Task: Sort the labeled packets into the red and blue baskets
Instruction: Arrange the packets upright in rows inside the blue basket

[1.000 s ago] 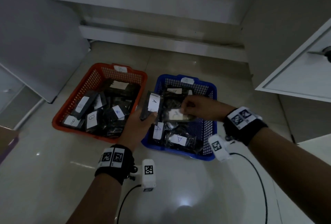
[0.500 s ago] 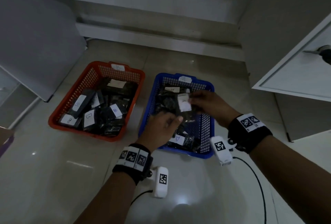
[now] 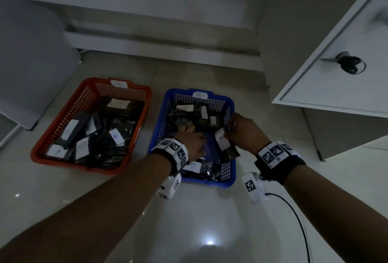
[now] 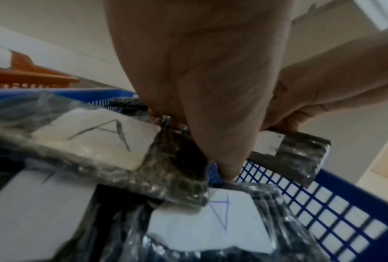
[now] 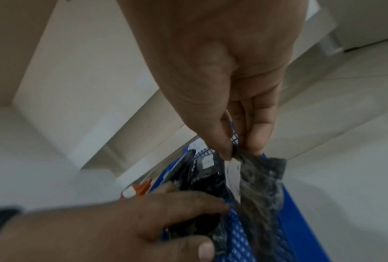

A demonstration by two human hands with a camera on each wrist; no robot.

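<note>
Lowering left hand into blue basket

Left hand now down inside the blue basket, fingers among the dark packets there; a second ago up over the gap between the baskets, gripping a packet marked A, no longer in that hand. Right hand drawn nearer, at the basket's right wall, pinching a labeled packet by its top edge so that it hangs tilted; earlier holding a packet flat above the middle of the heap. Head view shifted closer, both baskets lower in the picture.
</note>
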